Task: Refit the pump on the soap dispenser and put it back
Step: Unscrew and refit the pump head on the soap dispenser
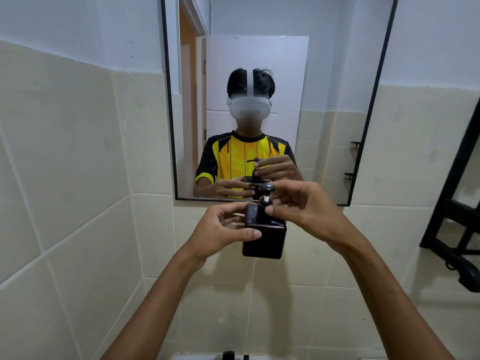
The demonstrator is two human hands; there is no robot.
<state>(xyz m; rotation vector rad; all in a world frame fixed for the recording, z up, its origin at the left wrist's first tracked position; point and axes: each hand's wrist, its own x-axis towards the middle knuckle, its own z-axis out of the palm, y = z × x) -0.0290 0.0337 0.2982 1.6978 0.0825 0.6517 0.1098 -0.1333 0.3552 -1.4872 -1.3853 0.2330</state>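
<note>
A dark brown square soap dispenser [265,237] is held up in front of the tiled wall, just below the mirror. My left hand [220,229] grips its body from the left, thumb across the front. A black pump [266,197] with a white stem stands upright in the bottle's neck. My right hand [301,206] pinches the pump's collar from the right with thumb and fingers.
A black-framed mirror [363,126] hangs on the wall ahead and reflects me. A black metal rack [452,203] stands at the right. The white rim of a sink [197,357] and a dark tap [228,355] show at the bottom edge.
</note>
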